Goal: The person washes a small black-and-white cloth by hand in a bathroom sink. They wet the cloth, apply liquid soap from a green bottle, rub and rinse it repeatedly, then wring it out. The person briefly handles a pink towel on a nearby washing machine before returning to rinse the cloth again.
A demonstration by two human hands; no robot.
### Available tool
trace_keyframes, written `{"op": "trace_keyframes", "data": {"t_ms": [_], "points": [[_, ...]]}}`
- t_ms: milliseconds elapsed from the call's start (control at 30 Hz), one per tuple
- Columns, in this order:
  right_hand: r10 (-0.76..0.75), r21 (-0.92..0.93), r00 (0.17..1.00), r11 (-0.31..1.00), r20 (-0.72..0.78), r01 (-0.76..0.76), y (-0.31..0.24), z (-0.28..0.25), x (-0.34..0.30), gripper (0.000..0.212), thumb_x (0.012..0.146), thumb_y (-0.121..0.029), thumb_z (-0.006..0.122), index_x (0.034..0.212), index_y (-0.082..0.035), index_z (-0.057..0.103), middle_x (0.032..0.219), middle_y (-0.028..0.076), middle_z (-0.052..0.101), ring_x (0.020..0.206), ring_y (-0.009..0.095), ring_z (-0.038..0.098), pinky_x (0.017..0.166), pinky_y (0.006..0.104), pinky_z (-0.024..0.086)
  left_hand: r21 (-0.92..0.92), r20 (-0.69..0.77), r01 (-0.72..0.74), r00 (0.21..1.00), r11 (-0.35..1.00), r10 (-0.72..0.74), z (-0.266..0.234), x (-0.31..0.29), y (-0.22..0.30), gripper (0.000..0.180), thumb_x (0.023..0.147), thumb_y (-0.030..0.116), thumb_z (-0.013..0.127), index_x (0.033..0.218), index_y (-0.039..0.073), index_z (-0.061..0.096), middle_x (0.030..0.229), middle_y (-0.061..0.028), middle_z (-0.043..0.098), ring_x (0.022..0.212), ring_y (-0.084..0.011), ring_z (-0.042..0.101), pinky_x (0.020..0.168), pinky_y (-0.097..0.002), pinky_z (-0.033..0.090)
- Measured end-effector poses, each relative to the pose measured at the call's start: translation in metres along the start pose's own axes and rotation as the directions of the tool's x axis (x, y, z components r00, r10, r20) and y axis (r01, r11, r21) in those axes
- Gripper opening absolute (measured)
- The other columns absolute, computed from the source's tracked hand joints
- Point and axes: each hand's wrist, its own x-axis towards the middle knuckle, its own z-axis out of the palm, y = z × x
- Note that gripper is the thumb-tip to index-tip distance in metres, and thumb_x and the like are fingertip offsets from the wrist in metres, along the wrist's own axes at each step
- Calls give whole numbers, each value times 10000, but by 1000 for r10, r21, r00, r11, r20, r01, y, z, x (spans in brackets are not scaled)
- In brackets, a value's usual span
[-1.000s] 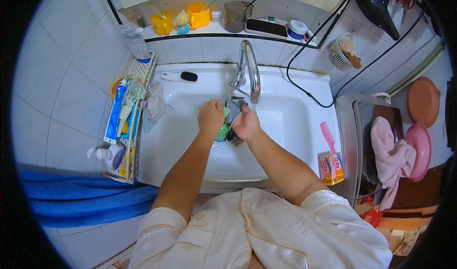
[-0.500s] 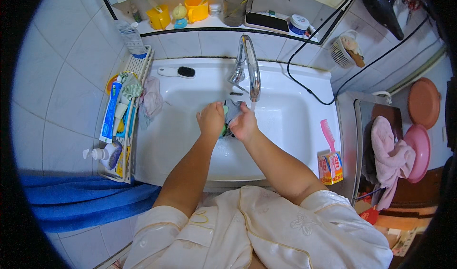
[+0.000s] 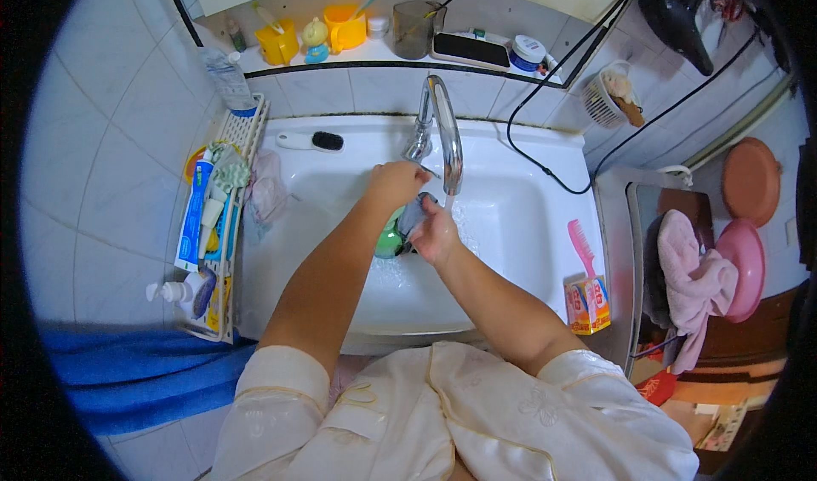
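Observation:
My left hand [image 3: 398, 183] is at the base of the chrome faucet [image 3: 451, 145], its fingers closed at the small faucet lever [image 3: 432, 171]. Below the spout, my right hand [image 3: 436, 233] grips a wet grey cloth item [image 3: 414, 214] whose exact kind I cannot make out. A green part [image 3: 389, 240] hangs at its left, low in the white sink [image 3: 519, 243]; whether the two are one piece is unclear. A thin stream of water falls from the spout beside my right fingers.
A black-bristled brush [image 3: 327, 142] lies on the sink's back rim. At left stands a white rack [image 3: 247, 145] with toothpaste and a pump bottle. On the right rim are a pink comb [image 3: 581, 244] and an orange box [image 3: 587, 304]. A black cable [image 3: 519, 145] loops over the back right corner.
My left hand has left the cloth item and moved up to the faucet lever. My right hand still holds the item, and more of its green part shows.

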Motion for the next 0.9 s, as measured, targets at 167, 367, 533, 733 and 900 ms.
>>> {"op": "trace_keyframes", "data": {"t_ms": [167, 367, 533, 733, 900], "points": [[-50, -107, 998, 993, -44, 45, 7, -5, 3, 237, 886, -156, 303, 1069, -66, 424, 1069, 91, 509, 1000, 250, 489, 887, 386, 368, -79, 5, -235, 972, 969, 236, 31, 50, -18, 292, 797, 293, 453, 773, 52, 617, 754, -142, 604, 717, -297, 570, 682, -391, 415], [-65, 28, 995, 998, 79, 63, 2, -12, 4, 279, 896, -193, 278, 1099, -60, 415, 1115, 96, 487, 1036, 240, 467, 910, 376, 345, -334, -227, -146, 971, 931, 71, 42, 22, -33, 285, 806, 263, 416, 823, 48, 601, 770, -162, 595, 737, -346, 557, 687, -407, 429], [-28, 81, 996, 997, 87, 21, -1, -3, -9, 327, 902, -220, 251, 1134, -44, 399, 1161, 107, 466, 1067, 244, 447, 935, 369, 316, -55, -256, 135, 956, 989, -144, 36, -35, -31, 275, 812, 247, 378, 810, 54, 574, 745, -155, 591, 714, -339, 562, 667, -442, 420], [-15, 99, 995, 995, 94, 6, 2, -7, -2, 340, 904, -240, 245, 1127, -43, 409, 1146, 113, 480, 1063, 247, 451, 935, 366, 312, -67, -423, 182, 886, 981, -193, 47, -47, -32, 285, 821, 244, 356, 741, 55, 553, 721, -156, 586, 675, -335, 563, 636, -459, 412], [25, 101, 993, 994, 112, -36, 0, -3, 1, 339, 903, -255, 247, 1096, -45, 431, 1127, 113, 494, 1049, 249, 461, 933, 362, 314, -93, -403, 227, 881, 969, -245, 51, -44, -30, 290, 831, 250, 342, 765, 59, 549, 726, -150, 586, 683, -340, 562, 647, -468, 405]]}}
